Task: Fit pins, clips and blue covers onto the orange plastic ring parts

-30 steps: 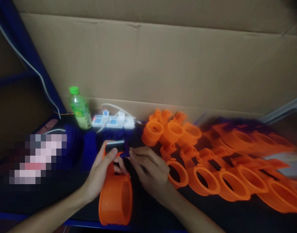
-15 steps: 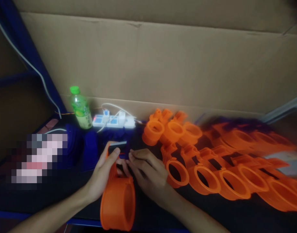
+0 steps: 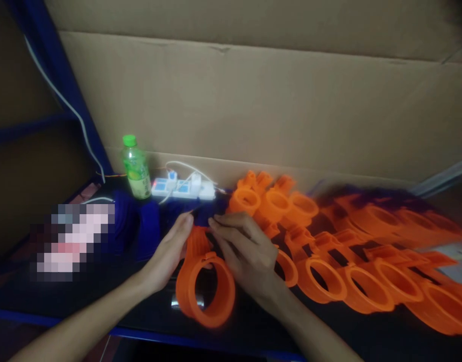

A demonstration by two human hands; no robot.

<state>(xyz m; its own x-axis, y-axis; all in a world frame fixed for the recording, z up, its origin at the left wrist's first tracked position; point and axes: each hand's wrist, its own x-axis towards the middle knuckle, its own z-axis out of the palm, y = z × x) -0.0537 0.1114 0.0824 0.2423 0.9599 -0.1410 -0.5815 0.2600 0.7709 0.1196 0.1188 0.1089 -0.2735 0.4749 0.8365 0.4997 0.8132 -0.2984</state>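
Observation:
My left hand (image 3: 168, 256) is closed around the upper end of an orange plastic tape dispenser (image 3: 183, 291). Its round ring hangs below my fingers, its opening turned toward me. My right hand (image 3: 248, 246) is at the same upper end, thumb and fingertips pinched together beside a dark blue piece (image 3: 204, 216). Whether that blue piece is held or lies behind cannot be made out. The toothed edge of the dispenser is hidden from this angle. A shiny silver item (image 3: 176, 302) lies on the dark table, partly behind the ring.
More orange tape dispensers (image 3: 323, 279) lie in rows on the right, blurred toward the edge. A white power strip (image 3: 206, 190) with plugs and a green-capped bottle (image 3: 138, 173) stand by the cardboard wall (image 3: 231, 100). Blue plastic parts (image 3: 148, 229) sit left, near a pixelated patch.
The held dispenser has turned, so its ring now faces me more and sits further right and higher. Its toothed edge has gone out of sight. The camera view has shifted slightly.

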